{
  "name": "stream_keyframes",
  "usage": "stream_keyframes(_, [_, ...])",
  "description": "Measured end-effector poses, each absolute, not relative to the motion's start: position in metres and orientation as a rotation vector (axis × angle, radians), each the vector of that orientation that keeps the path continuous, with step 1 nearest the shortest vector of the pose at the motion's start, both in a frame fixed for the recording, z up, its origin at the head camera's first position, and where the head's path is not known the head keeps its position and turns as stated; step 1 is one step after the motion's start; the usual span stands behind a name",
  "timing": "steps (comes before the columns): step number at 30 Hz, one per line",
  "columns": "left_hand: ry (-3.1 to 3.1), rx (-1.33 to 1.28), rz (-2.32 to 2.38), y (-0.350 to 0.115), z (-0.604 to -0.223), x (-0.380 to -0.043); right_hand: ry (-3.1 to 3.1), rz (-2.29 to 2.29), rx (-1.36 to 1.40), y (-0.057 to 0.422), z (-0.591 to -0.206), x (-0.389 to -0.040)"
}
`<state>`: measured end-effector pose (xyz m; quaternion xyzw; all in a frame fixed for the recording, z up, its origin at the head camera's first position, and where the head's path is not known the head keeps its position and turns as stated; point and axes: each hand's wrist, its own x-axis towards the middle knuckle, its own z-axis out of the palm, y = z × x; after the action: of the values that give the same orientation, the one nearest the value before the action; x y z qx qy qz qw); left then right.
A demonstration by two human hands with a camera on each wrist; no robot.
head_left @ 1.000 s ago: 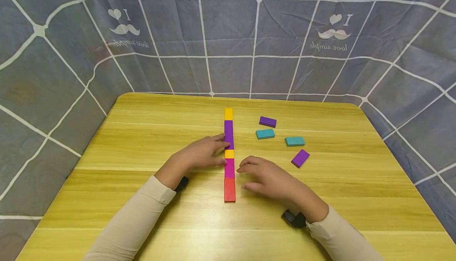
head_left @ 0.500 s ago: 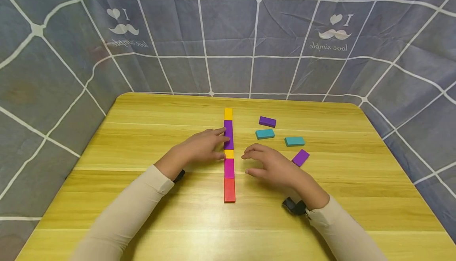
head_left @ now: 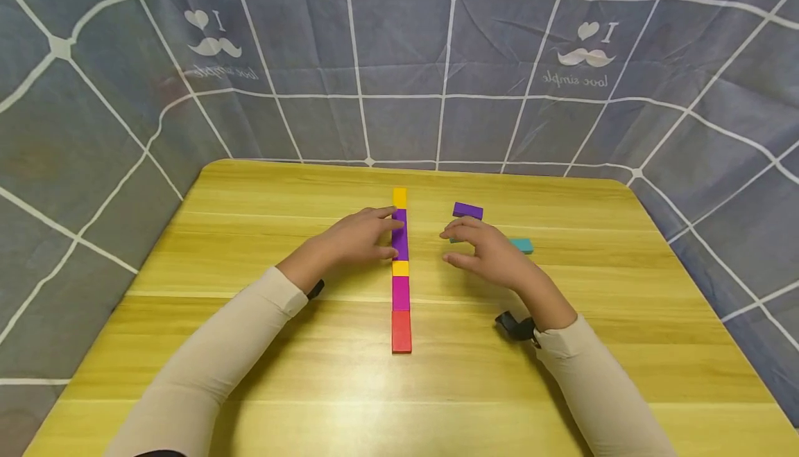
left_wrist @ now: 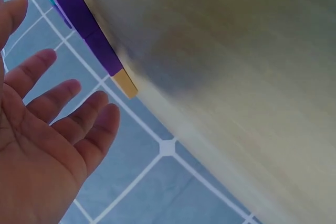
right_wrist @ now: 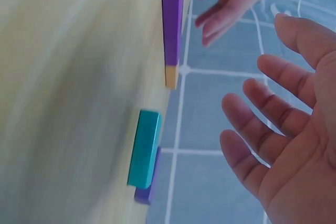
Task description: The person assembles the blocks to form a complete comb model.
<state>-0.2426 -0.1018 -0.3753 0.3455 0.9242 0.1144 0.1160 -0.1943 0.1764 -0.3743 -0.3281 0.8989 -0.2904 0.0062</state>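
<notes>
A straight row of flat blocks runs away from me down the table's middle. From near to far it has a red block point(head_left: 401, 332), a magenta block point(head_left: 401, 293), a yellow block point(head_left: 400, 268), a purple stretch point(head_left: 400, 240) and another yellow block point(head_left: 399, 197). My left hand point(head_left: 356, 238) hovers at the row's left side, fingers spread over the purple part and holding nothing. To the right, my relaxed right hand point(head_left: 490, 252) is above loose blocks, its palm bare in the right wrist view. It mostly hides one teal block point(right_wrist: 144, 148) from the head view.
Beyond the right hand lies a loose purple block point(head_left: 468, 209); a second teal block point(head_left: 521, 245) peeks out beside the knuckles. The wooden table point(head_left: 250, 346) is ringed by a grey curtain point(head_left: 399, 48) with white lines. Black straps circle both wrists.
Both hands have slid away from me, the left along the row and the right also outward over the loose blocks. The right hand now covers a purple block seen earlier. The row stays put.
</notes>
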Motion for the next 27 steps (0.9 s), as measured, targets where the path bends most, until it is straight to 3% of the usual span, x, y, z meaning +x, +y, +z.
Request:
stream_keyframes(12, [2.615, 1.058, 0.604, -0.103, -0.388, -0.270, 2.836, -0.959, -0.755, 0.183, -0.381, -0.233])
stream_keyframes(27, [2.572, 1.098, 0.593, -0.104, -0.395, -0.287, 2.794, -1.119, -0.351, 0.211, -0.379, -0.270])
